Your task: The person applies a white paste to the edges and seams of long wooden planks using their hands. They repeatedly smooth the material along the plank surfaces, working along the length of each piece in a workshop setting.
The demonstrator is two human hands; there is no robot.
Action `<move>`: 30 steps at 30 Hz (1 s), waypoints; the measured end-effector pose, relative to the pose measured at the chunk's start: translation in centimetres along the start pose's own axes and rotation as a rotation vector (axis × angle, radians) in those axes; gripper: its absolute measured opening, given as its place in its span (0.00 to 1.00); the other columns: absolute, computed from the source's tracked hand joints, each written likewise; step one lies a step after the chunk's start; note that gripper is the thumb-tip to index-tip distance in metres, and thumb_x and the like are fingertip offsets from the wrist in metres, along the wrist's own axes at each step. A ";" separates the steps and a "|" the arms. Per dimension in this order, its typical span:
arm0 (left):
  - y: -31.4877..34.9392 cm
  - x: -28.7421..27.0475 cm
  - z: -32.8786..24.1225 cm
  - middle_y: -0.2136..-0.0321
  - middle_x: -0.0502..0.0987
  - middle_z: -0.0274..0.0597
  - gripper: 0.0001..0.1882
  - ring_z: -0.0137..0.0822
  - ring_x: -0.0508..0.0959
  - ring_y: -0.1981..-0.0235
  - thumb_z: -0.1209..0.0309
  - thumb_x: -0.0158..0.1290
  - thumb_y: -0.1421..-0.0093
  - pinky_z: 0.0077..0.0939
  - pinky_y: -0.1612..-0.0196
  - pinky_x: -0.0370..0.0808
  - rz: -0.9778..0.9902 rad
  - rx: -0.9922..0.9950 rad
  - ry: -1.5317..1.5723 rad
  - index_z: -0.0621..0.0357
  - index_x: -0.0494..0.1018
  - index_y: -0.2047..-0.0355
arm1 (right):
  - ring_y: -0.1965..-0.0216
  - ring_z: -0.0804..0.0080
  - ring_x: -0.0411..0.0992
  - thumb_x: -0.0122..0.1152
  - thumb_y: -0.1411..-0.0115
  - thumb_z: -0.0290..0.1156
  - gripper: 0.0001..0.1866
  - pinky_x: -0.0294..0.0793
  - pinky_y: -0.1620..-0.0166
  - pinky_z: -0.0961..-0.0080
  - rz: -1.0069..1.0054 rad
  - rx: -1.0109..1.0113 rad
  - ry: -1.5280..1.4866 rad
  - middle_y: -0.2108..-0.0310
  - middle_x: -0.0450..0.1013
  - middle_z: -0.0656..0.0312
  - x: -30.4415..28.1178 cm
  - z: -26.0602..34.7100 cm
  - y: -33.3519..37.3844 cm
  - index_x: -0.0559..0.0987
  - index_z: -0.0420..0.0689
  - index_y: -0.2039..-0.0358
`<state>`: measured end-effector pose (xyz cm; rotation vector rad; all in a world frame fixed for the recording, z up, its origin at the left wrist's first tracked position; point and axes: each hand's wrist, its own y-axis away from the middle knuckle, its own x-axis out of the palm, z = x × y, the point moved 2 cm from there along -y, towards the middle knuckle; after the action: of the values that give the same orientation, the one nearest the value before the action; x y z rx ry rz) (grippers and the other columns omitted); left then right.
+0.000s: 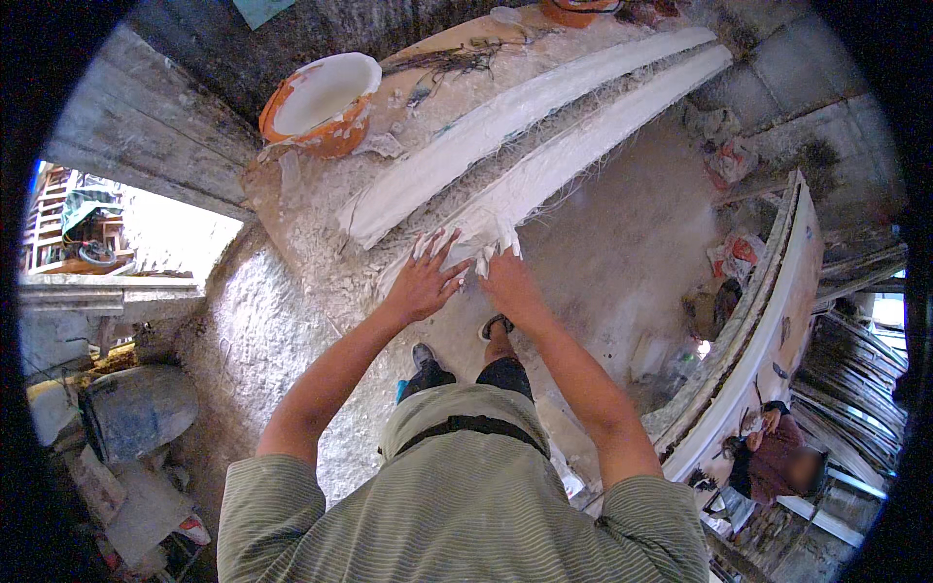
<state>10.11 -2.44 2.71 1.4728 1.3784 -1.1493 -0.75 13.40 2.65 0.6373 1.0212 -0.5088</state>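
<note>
Two long, slightly curved white plaster strips lie side by side on the bench, with ragged fibres along their edges. The far strip [525, 121] is apart from both hands. At the near end of the closer strip [583, 155], my left hand [423, 284] rests with its fingers spread, their tips coated white. Just right of it, my right hand [507, 282] is closed on a clump of white plaster-coated fibre [507, 236] at the strip's end. The fingers partly hide that clump.
An orange bowl lined with white [326, 95] stands at the bench's back left. The bench top [282, 209] is smeared with plaster. A long white-edged table [777, 301] curves along the right, where another person [777, 452] sits. A dusty grey barrel-like object [136, 413] is at left.
</note>
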 end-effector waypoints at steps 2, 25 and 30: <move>-0.3 -0.1 0.0 0.28 0.43 0.43 0.24 0.50 0.44 0.28 0.53 0.38 0.31 0.54 0.29 0.36 -0.004 0.004 -0.007 0.32 0.64 0.35 | 0.57 0.44 0.75 0.62 0.43 0.40 0.21 0.75 0.52 0.54 -0.034 0.023 -0.009 0.57 0.72 0.37 0.0 0.5 0.0 0.78 0.31 0.61; -17.3 2.4 -1.4 0.27 0.43 0.38 0.26 0.45 0.45 0.28 0.50 0.34 0.31 0.51 0.28 0.36 -0.006 0.023 -0.048 0.30 0.60 0.34 | 0.43 0.36 0.66 0.37 0.31 0.48 0.29 0.63 0.41 0.46 0.120 0.157 0.141 0.46 0.69 0.35 -15.2 -20.4 -18.6 0.74 0.35 0.47; -20.7 2.7 -1.8 0.28 0.44 0.39 0.29 0.48 0.45 0.28 0.49 0.36 0.31 0.52 0.28 0.36 0.062 -0.086 -0.060 0.33 0.55 0.31 | 0.46 0.37 0.69 0.47 0.35 0.51 0.31 0.63 0.39 0.46 -0.075 0.141 0.031 0.51 0.72 0.33 -12.9 -21.4 -17.5 0.76 0.31 0.51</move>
<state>-10.31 1.84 1.28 1.3992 1.3164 -1.0735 -31.05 17.01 1.90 0.7362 1.0476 -0.6429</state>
